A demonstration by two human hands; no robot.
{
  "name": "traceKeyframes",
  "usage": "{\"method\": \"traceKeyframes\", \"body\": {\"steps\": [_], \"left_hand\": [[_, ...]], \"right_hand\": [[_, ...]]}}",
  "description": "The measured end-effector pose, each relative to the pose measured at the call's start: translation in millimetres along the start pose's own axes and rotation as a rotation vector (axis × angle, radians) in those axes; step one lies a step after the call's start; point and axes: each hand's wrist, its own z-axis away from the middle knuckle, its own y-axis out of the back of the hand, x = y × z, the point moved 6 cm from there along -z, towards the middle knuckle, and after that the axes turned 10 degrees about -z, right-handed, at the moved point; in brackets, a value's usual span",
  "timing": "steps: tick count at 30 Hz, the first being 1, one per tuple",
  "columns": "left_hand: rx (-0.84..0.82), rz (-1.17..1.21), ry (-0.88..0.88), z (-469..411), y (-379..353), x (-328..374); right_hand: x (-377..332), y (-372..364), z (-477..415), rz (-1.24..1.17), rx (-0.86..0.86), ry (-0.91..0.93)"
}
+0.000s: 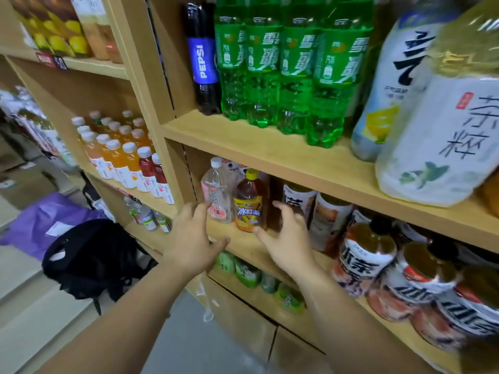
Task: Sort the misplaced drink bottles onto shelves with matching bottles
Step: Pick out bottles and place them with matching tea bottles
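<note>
- Middle shelf [270, 168] as the landmark: iced tea bottle [249, 202] upright at its left end, yellow cap up, long axis vertical, amber drink behind a yellow and orange label.
- Just left of the iced tea bottle on the same shelf: pale pink bottle [217, 191], white cap, also upright, the two nearly touching.
- Just right of it: dark tea bottles with white labels [328, 225], a different kind, so probably the misplaced one here, judging by its neighbours.
- Above the middle shelf: a cola bottle [202, 60] beside a row of green soda bottles [291, 66]; possibly another odd one out.
- Right hand [286, 238] low in front of the shelf edge, fingers spread wide, holding nothing; thumb tip close under the iced tea bottle's base, fingertips beside its right flank, contact not clear.
- Left hand [193, 238] lower left of the pink bottle, likewise spread wide and holding nothing, fingertips near that bottle's label.
- Key relation: iced tea bottle up and slightly left of the right grip, between the two hands, right hand nearer.
- Likely need for the coming move: a sideways wrap round the upright body, then a straight pull outward, clear of the shelf above and without tipping the pink neighbour.
</note>
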Motion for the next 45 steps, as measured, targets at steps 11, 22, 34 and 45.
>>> {"method": "traceKeyframes", "body": {"steps": [11,22,34,45], "left_hand": [[-0.089,-0.027,-0.03,-94.6,-32.6,-22.5],[-0.067,-0.099,-0.236,-127.0,-41.5,-32.6],[-0.08,-0.044,-0.311,-143.8,-34.0,-33.6],[-0.159,0.235,-0.289,-148.1,-47.2,-38.9]], "right_hand": [[17.8,-57.2,-79.4,0.204,-0.122,-0.158],[-3.4,-56.9,-72.5,0.261,0.202,-0.078],[-5.8,-63.0,-9.2,0.046,0.37,-0.221],[-8.1,-40.4,49.3,0.04,0.488,-0.276]]}}
